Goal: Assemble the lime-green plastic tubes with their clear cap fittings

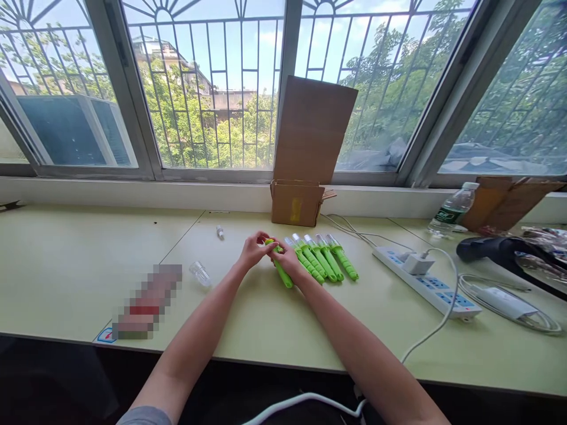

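Between both hands is a bright green plastic handle, tilted, with its lower end toward me. The fingers of my left hand are pinched at its upper end, where a bit of yellow shows. My right hand is wrapped around the handle just below; its fingertips are partly hidden. Right beside it lies a row of several similar green handles with clear tips pointing to the window. A clear plastic cup-like piece lies left of my left hand, and a small clear-and-white piece lies farther back.
A cardboard box stands open against the window sill. On the right are a power strip with a plugged-in charger, cables, a water bottle and a black curved object. A blurred-out item lies at left near the table edge.
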A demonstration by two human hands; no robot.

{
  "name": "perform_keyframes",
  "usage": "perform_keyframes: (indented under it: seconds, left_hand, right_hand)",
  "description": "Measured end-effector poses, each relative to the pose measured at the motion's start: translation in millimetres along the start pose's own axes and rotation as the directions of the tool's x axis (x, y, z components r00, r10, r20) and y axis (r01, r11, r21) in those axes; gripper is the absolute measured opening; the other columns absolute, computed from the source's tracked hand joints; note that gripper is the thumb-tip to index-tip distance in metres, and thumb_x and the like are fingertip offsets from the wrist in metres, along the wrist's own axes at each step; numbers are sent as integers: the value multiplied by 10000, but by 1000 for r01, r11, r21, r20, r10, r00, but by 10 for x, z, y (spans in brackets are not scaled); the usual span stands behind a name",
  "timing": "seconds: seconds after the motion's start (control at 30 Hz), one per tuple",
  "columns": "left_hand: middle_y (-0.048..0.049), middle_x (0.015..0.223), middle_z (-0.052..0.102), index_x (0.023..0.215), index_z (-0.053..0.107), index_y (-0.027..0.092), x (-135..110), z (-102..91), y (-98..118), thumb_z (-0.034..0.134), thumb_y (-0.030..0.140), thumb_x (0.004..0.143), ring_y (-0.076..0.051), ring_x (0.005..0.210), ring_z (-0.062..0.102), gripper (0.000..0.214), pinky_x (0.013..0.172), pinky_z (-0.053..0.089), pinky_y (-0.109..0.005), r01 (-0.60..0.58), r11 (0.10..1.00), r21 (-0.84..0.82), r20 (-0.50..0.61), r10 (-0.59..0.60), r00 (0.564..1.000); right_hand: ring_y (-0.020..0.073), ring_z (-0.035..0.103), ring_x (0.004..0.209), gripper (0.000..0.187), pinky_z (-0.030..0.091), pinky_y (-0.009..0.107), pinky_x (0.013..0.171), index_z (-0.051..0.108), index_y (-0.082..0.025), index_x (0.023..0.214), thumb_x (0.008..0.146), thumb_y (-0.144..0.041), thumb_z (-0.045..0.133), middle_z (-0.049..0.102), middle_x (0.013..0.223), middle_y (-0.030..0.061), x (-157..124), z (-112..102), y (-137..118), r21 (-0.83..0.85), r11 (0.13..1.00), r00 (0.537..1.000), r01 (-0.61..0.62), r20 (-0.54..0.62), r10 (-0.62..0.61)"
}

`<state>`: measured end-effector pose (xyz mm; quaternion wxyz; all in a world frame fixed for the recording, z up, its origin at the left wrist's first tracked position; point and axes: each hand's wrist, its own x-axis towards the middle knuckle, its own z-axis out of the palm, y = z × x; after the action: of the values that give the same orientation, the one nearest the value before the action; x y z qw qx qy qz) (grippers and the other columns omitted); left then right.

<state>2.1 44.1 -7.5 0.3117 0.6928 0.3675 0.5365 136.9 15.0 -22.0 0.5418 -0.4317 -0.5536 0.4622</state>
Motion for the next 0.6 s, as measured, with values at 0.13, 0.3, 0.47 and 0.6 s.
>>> perform_keyframes:
  seconds: [0.13,0.3,0.47,0.6]
  left_hand:
    - [-36,774,646,797,638,158,-10,-24,-19,797,445,617,-151,725,595,374,716,459,-309,111,981,-157,77,-100,992]
    - [-46,784,656,807,644,146,-14,-33,-8,818,431,593,-163,745,616,396,714,473,-313,153,951,-269,97,-131,987]
    - [-39,772,656,829,662,141,-4,-81,-3,815,407,605,-149,724,603,380,718,463,-307,192,934,-301,140,-156,978]
    - [-36,778,655,812,659,137,5,-150,-6,817,391,596,-143,731,599,369,736,454,-304,242,908,-341,224,-172,959]
  right_hand:
    - [108,478,465,671,390,237,475,590,-184,1210,598,-413,737,515,527,-71,-7,-10,-23,20,999,999,-42,5,41]
    - [108,478,461,770,379,236,469,522,-191,1317,608,-399,742,529,542,-71,-26,-52,-87,68,993,994,-98,63,94]
    - [107,494,477,749,379,227,464,525,-172,1308,618,-369,739,544,568,-60,-27,-87,-111,133,982,985,-136,127,119]
    - [106,493,477,721,373,225,455,542,-175,1288,614,-347,735,547,575,-54,-29,-82,-119,129,980,982,-148,135,131]
